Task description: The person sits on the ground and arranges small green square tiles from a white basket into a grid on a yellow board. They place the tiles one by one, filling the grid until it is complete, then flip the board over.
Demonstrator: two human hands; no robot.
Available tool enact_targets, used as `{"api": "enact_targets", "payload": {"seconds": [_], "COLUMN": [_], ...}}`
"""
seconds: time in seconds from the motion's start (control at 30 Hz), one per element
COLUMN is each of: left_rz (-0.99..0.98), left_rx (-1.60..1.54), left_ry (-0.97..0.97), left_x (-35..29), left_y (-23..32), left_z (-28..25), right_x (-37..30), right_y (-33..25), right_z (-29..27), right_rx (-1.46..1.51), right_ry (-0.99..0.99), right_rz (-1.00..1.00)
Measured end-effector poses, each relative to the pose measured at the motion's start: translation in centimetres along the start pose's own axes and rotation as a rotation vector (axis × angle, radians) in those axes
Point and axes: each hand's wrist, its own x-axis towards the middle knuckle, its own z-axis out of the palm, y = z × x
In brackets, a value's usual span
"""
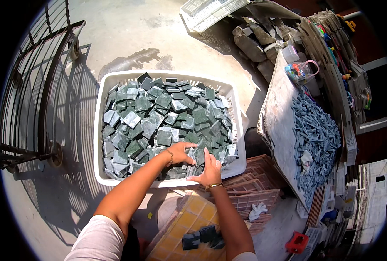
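Observation:
A white plastic basket [98, 130] is filled with small square stone tiles [142, 103], dark green to pale grey with marbled veins. Both my hands reach into its near side, right of the middle. My left hand [179, 153] curves its thumb and fingers around some tiles at the pile's surface. Close against it, my right hand [208, 172] has its fingers pointing away and its thumb to the left, with tiles [196, 168] between thumb and fingers. How many tiles lie between the hands cannot be made out.
A yellow gridded tray [185, 217] with several dark tiles [206, 235] lies below the basket, beside reddish racks [263, 198] and a white glove [257, 212]. At right, a board [274, 104] bears a heap of grey stone strips [315, 135]. A wheeled metal cart [45, 95] stands left.

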Motion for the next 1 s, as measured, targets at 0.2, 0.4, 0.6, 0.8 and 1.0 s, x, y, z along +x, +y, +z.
{"api": "enact_targets", "payload": {"seconds": [0.2, 0.4, 0.6, 0.8, 1.0], "left_rz": [-0.034, -0.09, -0.075, 0.005, 0.037], "left_rx": [-0.227, -0.436, -0.528, -0.529, -0.603], "left_ry": [-0.058, -0.144, -0.145, -0.108, -0.173], "left_x": [0.8, 0.7, 0.1, -2.1, -6.5], "left_y": [0.0, 0.4, 1.5, 5.2, 11.6], "left_z": [-0.1, -0.2, -1.9, -4.5, -1.6], "right_x": [1.0, 1.5, 2.9, 5.3, 0.7], "right_y": [-0.7, -0.4, -1.0, -3.5, -6.1], "right_z": [-0.7, -0.8, -1.4, -4.2, -12.4], "right_rx": [0.057, 0.05, 0.059, 0.019, 0.003], "right_ry": [-0.02, -0.005, 0.058, 0.114, 0.167], "right_rz": [0.067, 0.04, -0.063, -0.201, -0.205]}}
